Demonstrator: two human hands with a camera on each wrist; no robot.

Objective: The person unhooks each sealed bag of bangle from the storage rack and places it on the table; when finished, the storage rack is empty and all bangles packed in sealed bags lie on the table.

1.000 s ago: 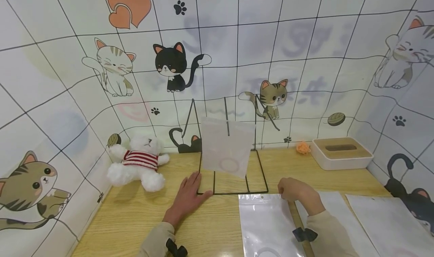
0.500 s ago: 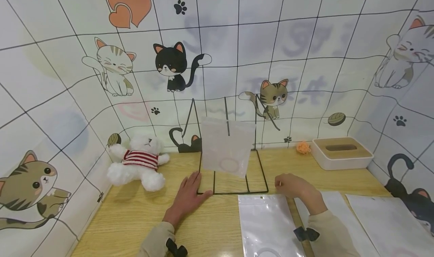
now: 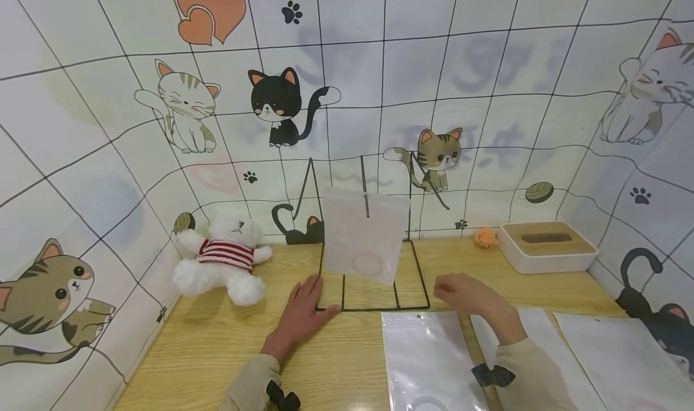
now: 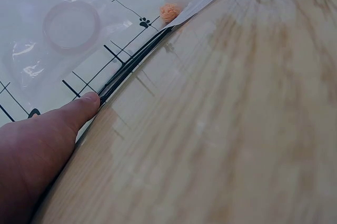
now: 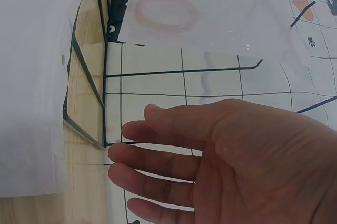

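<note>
A black wire display rack [image 3: 374, 309] stands on the wooden table. From its middle hook hangs a clear plastic zip bag [image 3: 360, 236] with a pale pink ring shape low down on it. My left hand [image 3: 298, 317] lies with straight fingers at the rack's front left corner, the thumb touching the front bar. My right hand [image 3: 468, 296] is just right of the rack, behind a second clear bag [image 3: 420, 354] lying flat. In the right wrist view, that hand [image 5: 247, 155] has loosely bent fingers and holds nothing.
To the left sits a white plush bear [image 3: 225, 263] in a striped top. At the back right are an orange yarn ball [image 3: 485, 237] and a tissue box [image 3: 546, 251]. White sheets [image 3: 618, 345] lie on the right, beyond my right forearm.
My right hand has come off the top corner of the flat bag, moving slightly left and away from me. My left hand and the rack keep their places.
</note>
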